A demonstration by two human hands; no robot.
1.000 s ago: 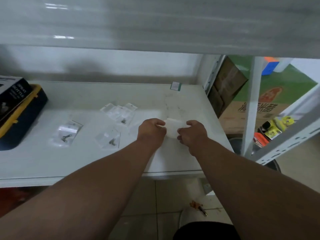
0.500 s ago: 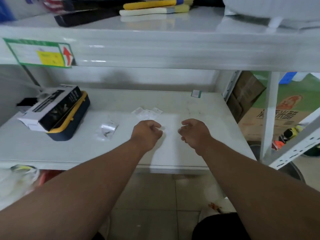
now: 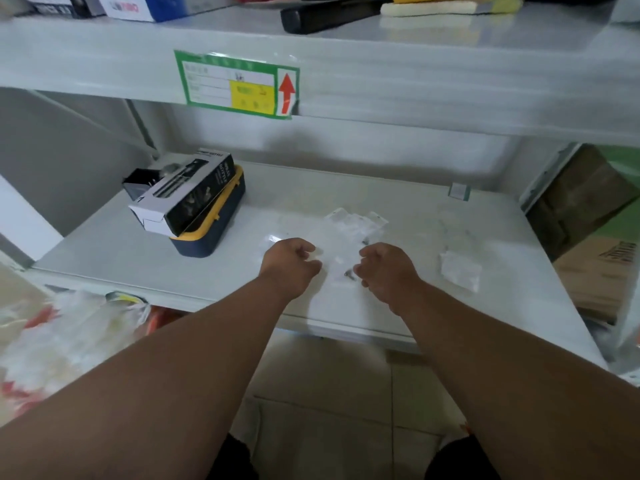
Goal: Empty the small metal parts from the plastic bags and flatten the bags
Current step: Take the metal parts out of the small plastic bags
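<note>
Holding: left hand (image 3: pixel 289 266) and right hand (image 3: pixel 388 273), both over the front part of the white shelf (image 3: pixel 138 251), apart from each other.
Left hand: fingers curled in, knuckles up; thin clear plastic at the fingertips, though too blurred to tell whether pinched.
Right hand: fingers curled likewise; grip on anything cannot be told.
Between the hands: clear plastic bag (image 3: pixel 337 263) lying on the shelf, with small metal parts (image 3: pixel 349 274) dark against it, just beside the right hand's fingertips.
Behind the hands: cluster of small bags (image 3: pixel 356 223), overlapping, another dark part at its near edge.
Right of the right hand: one crumpled empty bag (image 3: pixel 460 270), well apart from the rest.
Left end of shelf: yellow and navy case (image 3: pixel 216 225) with a black and white carton (image 3: pixel 183 200) resting on top, tilted.
Upper shelf edge: green-bordered label (image 3: pixel 237 84) with a red arrow pointing up.
Lower left: large plastic sack (image 3: pixel 65 337) below the shelf, blurred.
</note>
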